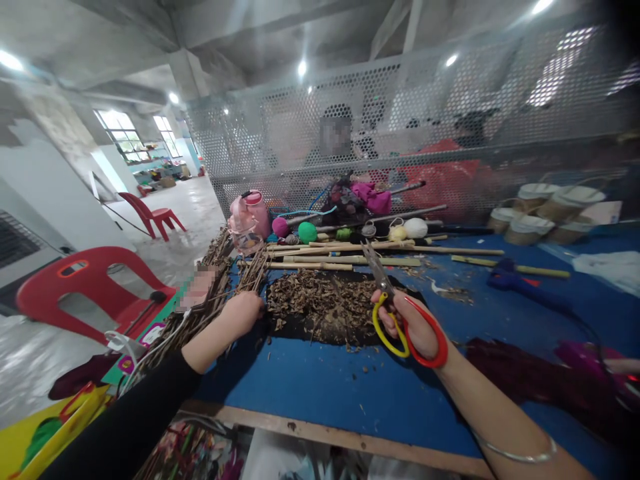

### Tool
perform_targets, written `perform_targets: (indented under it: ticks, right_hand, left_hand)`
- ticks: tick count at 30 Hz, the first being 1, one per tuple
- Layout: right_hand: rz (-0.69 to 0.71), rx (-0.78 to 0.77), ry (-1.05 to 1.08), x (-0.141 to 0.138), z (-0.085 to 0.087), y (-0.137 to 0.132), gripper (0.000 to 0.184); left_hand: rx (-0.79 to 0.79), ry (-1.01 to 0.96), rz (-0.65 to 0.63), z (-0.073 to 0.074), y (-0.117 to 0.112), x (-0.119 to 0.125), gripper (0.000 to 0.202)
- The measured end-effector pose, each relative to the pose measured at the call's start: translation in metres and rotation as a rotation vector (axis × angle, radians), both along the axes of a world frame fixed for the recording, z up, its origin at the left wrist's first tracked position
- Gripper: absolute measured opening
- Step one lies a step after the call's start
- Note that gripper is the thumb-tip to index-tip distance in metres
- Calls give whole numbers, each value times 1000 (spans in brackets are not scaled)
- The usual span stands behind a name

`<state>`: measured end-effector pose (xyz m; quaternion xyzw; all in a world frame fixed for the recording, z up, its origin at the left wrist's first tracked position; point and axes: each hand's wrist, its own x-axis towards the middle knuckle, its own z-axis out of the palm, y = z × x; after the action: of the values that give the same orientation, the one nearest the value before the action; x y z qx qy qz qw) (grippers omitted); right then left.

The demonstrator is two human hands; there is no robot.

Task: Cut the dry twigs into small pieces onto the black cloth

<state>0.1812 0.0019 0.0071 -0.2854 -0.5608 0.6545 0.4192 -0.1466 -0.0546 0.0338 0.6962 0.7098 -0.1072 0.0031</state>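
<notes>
My right hand (pixel 407 320) grips a pair of scissors (pixel 381 277) with one yellow and one red handle loop. Their blades point up and away over the right part of a heap of dry brown leaf scraps (pixel 320 300). The heap lies on a black sheet (pixel 295 331) on the blue table (pixel 320 380). My left hand (pixel 246 312) is closed at the sheet's left edge, beside a bundle of dry twigs (pixel 255 270). Its fingertips are turned away, so what they hold is hidden.
Bamboo sticks (pixel 320 259), yarn balls (pixel 307 233) and a pink jug (pixel 255 210) lie or stand behind the heap. A blue glue gun (pixel 505 275), dark purple cloth (pixel 520 373) and several small pots (pixel 530 229) are rightward. Perforated metal screen (pixel 280 133) stands behind; red chair (pixel 95 287) left.
</notes>
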Motion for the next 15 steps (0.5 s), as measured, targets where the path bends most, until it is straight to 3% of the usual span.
perform_targets:
  ticks: [3,9,15]
  right_hand:
    - [-8,11,-5,1,0,1,39]
    - [2,9,-4,2,1,1,37]
    - [-7,11,-28,1,4,-2,38]
  left_hand:
    - [12,-31,59,-1,5,1,19]
    - [348,-267,0,9,-5,16,31]
    - [65,-260,48,-5,-17,35,20]
